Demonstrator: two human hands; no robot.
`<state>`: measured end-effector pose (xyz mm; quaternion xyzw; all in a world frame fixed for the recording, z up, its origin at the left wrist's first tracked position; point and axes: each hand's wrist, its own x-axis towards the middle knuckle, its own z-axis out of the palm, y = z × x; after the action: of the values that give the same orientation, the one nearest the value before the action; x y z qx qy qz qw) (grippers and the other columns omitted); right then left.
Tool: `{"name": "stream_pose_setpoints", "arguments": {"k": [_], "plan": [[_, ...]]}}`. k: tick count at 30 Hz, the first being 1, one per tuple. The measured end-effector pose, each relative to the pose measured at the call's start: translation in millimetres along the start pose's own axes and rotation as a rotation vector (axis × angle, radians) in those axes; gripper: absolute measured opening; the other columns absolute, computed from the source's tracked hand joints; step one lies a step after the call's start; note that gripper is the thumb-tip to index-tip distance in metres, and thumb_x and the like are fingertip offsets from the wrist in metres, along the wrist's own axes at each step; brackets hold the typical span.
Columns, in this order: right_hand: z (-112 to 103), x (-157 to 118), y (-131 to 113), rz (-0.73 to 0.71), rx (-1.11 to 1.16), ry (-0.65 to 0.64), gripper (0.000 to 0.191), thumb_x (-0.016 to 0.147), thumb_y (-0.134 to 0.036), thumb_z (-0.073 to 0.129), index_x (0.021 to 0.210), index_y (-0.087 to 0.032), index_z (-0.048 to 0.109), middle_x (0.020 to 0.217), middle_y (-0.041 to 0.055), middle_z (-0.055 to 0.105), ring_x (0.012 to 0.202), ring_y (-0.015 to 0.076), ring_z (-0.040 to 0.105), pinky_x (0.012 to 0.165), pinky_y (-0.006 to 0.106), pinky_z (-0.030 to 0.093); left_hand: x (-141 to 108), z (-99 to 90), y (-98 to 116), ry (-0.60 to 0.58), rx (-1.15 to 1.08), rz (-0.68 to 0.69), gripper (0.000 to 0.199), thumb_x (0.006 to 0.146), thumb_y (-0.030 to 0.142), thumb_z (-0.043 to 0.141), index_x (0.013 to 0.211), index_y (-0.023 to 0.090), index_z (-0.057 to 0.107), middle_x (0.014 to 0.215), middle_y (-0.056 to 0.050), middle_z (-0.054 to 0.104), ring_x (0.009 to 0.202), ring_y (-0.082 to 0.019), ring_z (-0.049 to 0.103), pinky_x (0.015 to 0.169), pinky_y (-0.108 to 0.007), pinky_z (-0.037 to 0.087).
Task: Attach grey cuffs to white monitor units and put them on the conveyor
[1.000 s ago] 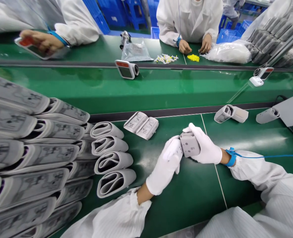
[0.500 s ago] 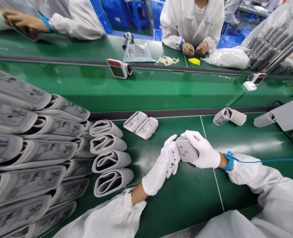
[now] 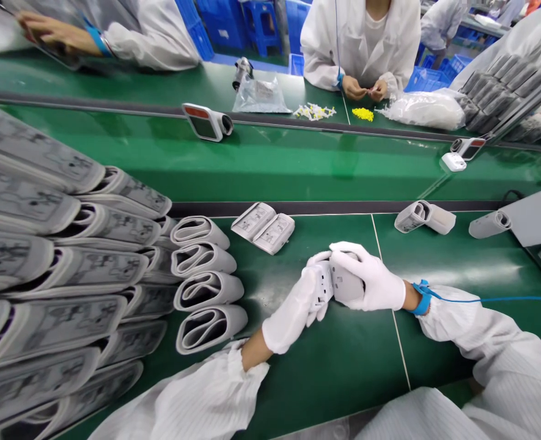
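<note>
My left hand (image 3: 293,308), in a white glove, is closed round a white device (image 3: 324,286) with small dark slots. Just right of it, my gloved right hand (image 3: 373,278) grips a folded grey cuff (image 3: 346,278), its fingers over the top and right side. Cuff and device touch or nearly touch; the contact is partly hidden by the fingers. Behind my hands an opened grey cuff (image 3: 263,228) with printed drawings lies on the green table (image 3: 338,360). Several rolled grey cuffs (image 3: 213,327) stand in a column to the left.
Large stacks of printed cuffs (image 3: 100,266) fill the left side. Two rolled cuffs (image 3: 439,218) and a grey box (image 3: 538,217) are at the right. White devices (image 3: 205,122) sit on the green belt (image 3: 298,168). Beyond it, a person's hands (image 3: 364,88) are near yellow pieces (image 3: 362,114).
The devices on the belt have shifted slightly left. The cuff in my right hand has turned a little against the device. Across the belt, the person's hands have come together.
</note>
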<state>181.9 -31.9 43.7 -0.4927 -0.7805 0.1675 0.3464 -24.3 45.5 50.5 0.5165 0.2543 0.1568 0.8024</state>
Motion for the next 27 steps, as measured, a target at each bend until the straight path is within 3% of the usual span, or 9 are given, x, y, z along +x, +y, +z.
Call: {"name": "stream_pose_setpoints", "arguments": {"k": [3, 7, 15, 19, 24, 27], "plan": [[1.1, -1.8, 0.2, -0.008, -0.004, 0.007, 0.101, 0.084, -0.029, 0.075, 0.167, -0.034, 0.016, 0.158, 0.0115, 0.039, 0.147, 0.0310, 0.046, 0.116, 0.042, 0.051, -1.5, 2.0, 7.3, -0.029, 0.023, -0.011, 0.106, 0.085, 0.092, 0.035, 0.149, 0.008, 0.040, 0.042, 0.008, 0.044, 0.039, -0.013, 0.038, 0.048, -0.027, 0.037], [3.1, -4.5, 0.5, -0.012, -0.043, 0.000, 0.106, 0.087, -0.034, 0.074, 0.168, -0.030, 0.007, 0.161, 0.0140, 0.037, 0.148, 0.0312, 0.045, 0.115, 0.044, 0.052, -4.8, 1.0, 8.2, -0.049, 0.043, 0.018, 0.093, 0.092, 0.085, 0.033, 0.147, 0.011, 0.040, 0.050, 0.007, 0.048, 0.043, -0.012, 0.038, 0.047, -0.028, 0.033], [2.5, -5.2, -2.5, -0.085, -0.089, 0.023, 0.106, 0.089, -0.032, 0.074, 0.169, -0.026, 0.005, 0.161, 0.0192, 0.037, 0.147, 0.0331, 0.046, 0.111, 0.048, 0.055, -5.3, 3.3, 14.7, -0.065, 0.023, 0.029, 0.088, 0.089, 0.087, 0.038, 0.136, 0.013, 0.051, 0.057, 0.005, 0.051, 0.046, -0.012, 0.038, 0.050, -0.029, 0.037], [3.2, -5.3, -3.0, -0.098, -0.086, 0.037, 0.103, 0.089, -0.030, 0.072, 0.169, -0.026, 0.008, 0.160, 0.0187, 0.039, 0.147, 0.0319, 0.046, 0.112, 0.046, 0.054, -4.5, 2.8, 6.0, -0.070, 0.040, 0.065, 0.077, 0.089, 0.086, 0.038, 0.113, 0.016, 0.060, 0.058, 0.005, 0.047, 0.050, -0.012, 0.040, 0.053, -0.029, 0.039], [2.0, -1.1, -5.6, -0.073, -0.121, -0.007, 0.094, 0.089, -0.025, 0.068, 0.167, -0.027, 0.015, 0.156, 0.0155, 0.046, 0.143, 0.0287, 0.051, 0.109, 0.041, 0.056, -2.3, -3.8, -15.0, 0.013, 0.141, -0.017, 0.066, 0.093, 0.080, 0.040, 0.113, 0.019, 0.057, 0.065, 0.004, 0.052, 0.051, -0.012, 0.039, 0.050, -0.028, 0.035], [0.0, 3.0, -12.2, -0.054, -0.163, -0.033, 0.086, 0.088, -0.022, 0.064, 0.164, -0.024, 0.024, 0.154, 0.0160, 0.049, 0.138, 0.0280, 0.056, 0.102, 0.038, 0.059, -1.7, -3.3, -8.7, 0.033, 0.333, -0.034, 0.057, 0.094, 0.072, 0.042, 0.106, 0.020, 0.059, 0.072, 0.000, 0.060, 0.057, -0.015, 0.049, 0.054, -0.030, 0.043]]}}
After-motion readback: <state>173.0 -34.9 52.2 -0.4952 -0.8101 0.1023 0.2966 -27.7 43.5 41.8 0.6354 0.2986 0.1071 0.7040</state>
